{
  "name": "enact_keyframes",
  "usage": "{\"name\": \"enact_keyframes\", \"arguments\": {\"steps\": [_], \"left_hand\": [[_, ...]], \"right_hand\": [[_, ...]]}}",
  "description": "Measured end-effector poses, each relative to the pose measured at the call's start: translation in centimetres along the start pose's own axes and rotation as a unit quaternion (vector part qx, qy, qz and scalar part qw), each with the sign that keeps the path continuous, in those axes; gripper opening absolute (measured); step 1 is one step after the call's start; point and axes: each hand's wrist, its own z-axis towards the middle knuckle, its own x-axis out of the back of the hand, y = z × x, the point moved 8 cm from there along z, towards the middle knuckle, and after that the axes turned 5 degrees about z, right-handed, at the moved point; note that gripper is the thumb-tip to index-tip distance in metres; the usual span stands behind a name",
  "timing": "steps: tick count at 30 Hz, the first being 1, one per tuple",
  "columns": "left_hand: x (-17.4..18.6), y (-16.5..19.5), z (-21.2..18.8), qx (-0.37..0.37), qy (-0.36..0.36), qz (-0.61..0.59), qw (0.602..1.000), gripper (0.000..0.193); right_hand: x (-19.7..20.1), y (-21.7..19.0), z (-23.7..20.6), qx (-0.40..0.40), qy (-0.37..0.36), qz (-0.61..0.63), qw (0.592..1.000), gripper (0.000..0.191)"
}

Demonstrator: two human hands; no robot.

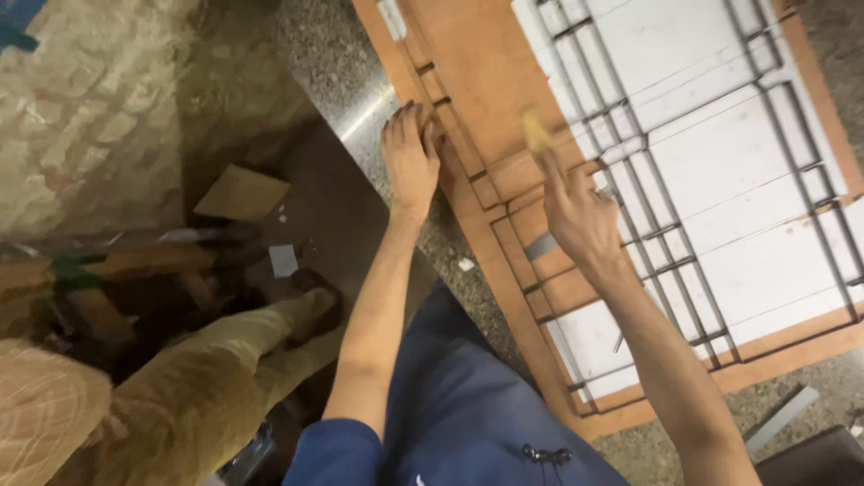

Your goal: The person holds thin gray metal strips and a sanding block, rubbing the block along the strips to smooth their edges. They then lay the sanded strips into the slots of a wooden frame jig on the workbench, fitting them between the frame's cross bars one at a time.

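Note:
A large wooden panel (504, 63) lies on the speckled stone floor, with white rectangles framed by dark thin strips (711, 153) over most of it. My left hand (409, 162) rests flat on the panel's left edge, fingers together. My right hand (576, 216) hovers above the panel's middle and pinches a small yellowish piece (535, 130) between its fingertips; the piece is blurred.
Another person's leg in tan trousers (207, 387) and a dark shoe (315, 292) are at the lower left. A cardboard scrap (241, 193) and a white paper bit (283, 260) lie on the dark floor. A brick wall (81, 117) is at the left. A grey strip (781, 418) lies at lower right.

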Motion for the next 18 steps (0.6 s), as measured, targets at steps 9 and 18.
{"name": "enact_keyframes", "arguments": {"steps": [9, 18], "left_hand": [[-2.4, 0.8, 0.1, 0.015, 0.017, 0.107, 0.994, 0.038], [-2.5, 1.2, 0.0, 0.039, 0.0, 0.12, 0.992, 0.041]], "right_hand": [[3.3, -2.3, 2.1, -0.033, 0.013, 0.061, 0.998, 0.048], [2.8, 0.1, 1.3, -0.055, 0.093, 0.089, 0.99, 0.048]]}}
